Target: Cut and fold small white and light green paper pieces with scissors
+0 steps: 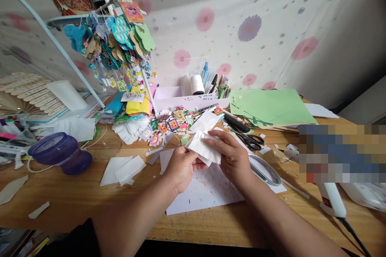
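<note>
Both my hands are closed on a white folded tissue (205, 146) above the middle of the table. My left hand (180, 168) pinches its lower left edge between thumb and fingers. On the right side, my right hand (233, 154) grips it with the thumb underneath and fingers across its top. Beneath the hands lies a white sheet of paper (205, 194) with small coloured specks on it. Just beyond them are a white paper piece (206, 120) and a heap of small coloured paper cutouts (173, 123).
Black-handled scissors (251, 139) and a grey oval ring (265, 170) lie to the right, near a white glue gun (333, 200). White paper scraps (129, 168) and a purple container (62, 152) are at left. Green sheets (271, 106) lie behind; a stand holds hanging paper ornaments (120, 40).
</note>
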Tool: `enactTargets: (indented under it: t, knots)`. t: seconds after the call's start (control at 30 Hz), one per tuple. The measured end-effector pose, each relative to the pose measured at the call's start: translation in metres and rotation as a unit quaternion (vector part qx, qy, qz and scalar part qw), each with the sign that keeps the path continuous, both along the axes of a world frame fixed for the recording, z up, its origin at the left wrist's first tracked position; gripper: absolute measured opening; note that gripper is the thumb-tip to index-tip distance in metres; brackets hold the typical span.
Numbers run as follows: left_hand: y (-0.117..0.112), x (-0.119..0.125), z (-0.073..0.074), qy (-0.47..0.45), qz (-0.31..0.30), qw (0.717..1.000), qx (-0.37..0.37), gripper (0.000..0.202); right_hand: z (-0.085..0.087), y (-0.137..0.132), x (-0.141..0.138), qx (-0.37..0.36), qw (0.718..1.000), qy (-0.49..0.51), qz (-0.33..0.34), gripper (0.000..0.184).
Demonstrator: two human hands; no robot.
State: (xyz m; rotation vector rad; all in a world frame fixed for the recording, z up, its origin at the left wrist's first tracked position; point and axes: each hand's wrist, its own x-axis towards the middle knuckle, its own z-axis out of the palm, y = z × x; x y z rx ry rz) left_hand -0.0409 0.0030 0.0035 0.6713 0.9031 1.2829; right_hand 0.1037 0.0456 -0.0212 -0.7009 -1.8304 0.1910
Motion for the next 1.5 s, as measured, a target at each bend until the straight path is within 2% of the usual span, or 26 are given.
enactTargets:
  t: [0.1,0.2,0.3,0.4,0.47,0.6,0.67,0.7,0.77,0.8,0.87,0.93,1.13,1.37,1.43,1.5]
  knots:
    - [-0.001,-0.002,0.001,-0.051,-0.021,0.998,0.000,0.023,-0.003,0.002,0.001,0.010,1.000,-0.022,-0.019,0.031]
    - [-0.002,-0.003,0.001,-0.096,-0.034,0.995,-0.001,0.029,-0.003,0.002,0.003,0.028,0.998,-0.051,-0.036,0.035]
    - [-0.003,-0.002,0.001,-0.071,-0.036,0.997,-0.001,0.033,-0.001,-0.001,0.005,0.045,0.994,-0.081,-0.049,0.044]
    - [-0.003,0.000,-0.001,-0.016,-0.008,1.000,-0.003,0.028,0.002,-0.004,0.003,0.052,0.993,-0.095,-0.047,0.050]
    - [-0.002,0.001,-0.002,0.007,0.016,1.000,-0.008,0.028,0.003,-0.005,0.002,0.033,0.997,-0.073,-0.022,0.050]
    - [0.002,-0.002,-0.004,0.037,0.042,0.998,-0.022,0.029,0.006,-0.004,0.002,-0.059,0.995,0.053,0.054,0.047]
    - [0.003,-0.006,-0.005,0.053,0.045,0.997,-0.017,0.031,0.008,-0.001,0.004,-0.161,0.969,0.170,0.083,0.043]
    - [0.003,-0.007,-0.005,0.064,0.043,0.997,-0.010,0.033,0.009,0.000,0.006,-0.231,0.939,0.235,0.097,0.038]
    - [0.003,-0.010,-0.004,0.096,0.032,0.995,0.003,0.036,0.012,0.003,0.009,-0.377,0.859,0.319,0.137,0.022]
    - [0.003,-0.010,-0.004,0.113,0.025,0.993,0.008,0.037,0.012,0.004,0.009,-0.428,0.833,0.316,0.152,0.020]
    - [0.002,-0.010,-0.003,0.137,0.012,0.990,0.013,0.037,0.014,0.004,0.010,-0.482,0.816,0.268,0.174,0.029]
    - [0.001,-0.009,-0.003,0.145,0.003,0.989,0.010,0.035,0.013,0.004,0.010,-0.489,0.821,0.235,0.176,0.030]
    - [0.002,-0.009,-0.003,0.119,-0.016,0.993,0.004,0.037,0.010,0.002,0.007,-0.461,0.843,0.235,0.145,0.030]
    - [0.008,-0.008,-0.009,0.108,0.018,0.994,0.017,0.033,0.016,-0.002,-0.003,-0.412,0.879,0.217,0.098,0.035]
    - [0.009,-0.010,-0.009,0.108,0.026,0.994,0.016,0.033,0.022,-0.003,0.004,-0.399,0.888,0.209,0.092,0.031]
    - [0.010,-0.014,-0.006,0.091,0.028,0.995,0.015,0.034,0.027,-0.004,0.021,-0.362,0.919,0.148,0.047,0.032]
